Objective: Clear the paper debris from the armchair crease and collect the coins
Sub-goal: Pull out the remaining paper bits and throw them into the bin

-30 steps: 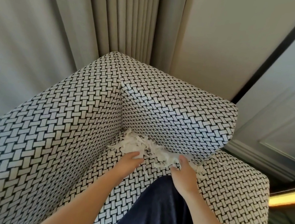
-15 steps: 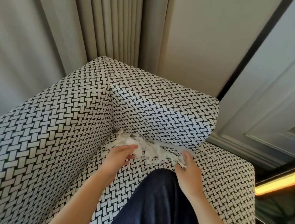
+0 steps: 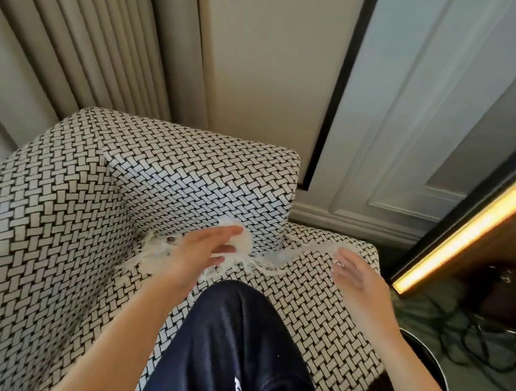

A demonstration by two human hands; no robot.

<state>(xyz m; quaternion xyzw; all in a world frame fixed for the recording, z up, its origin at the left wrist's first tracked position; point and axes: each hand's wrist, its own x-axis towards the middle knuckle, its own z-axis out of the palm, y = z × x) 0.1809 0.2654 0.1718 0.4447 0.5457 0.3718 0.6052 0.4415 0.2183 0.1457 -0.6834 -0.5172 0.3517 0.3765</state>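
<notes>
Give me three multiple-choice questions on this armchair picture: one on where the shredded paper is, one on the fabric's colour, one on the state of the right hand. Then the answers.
1. Where does the shredded paper lie?
A. On the floor
B. Along the crease where the seat meets the upright padding
C. On top of the armrest

2. What colour is the armchair fabric?
A. Plain red
B. Green stripes
C. Black-and-white weave

3. How is the right hand?
A. Open, fingers straight
B. Clenched in a fist
C. Gripping a cup

Answers:
1 B, the white shreds run along that crease.
2 C, the weave covers every visible panel.
3 A, its fingers are spread and hold nothing.
</notes>
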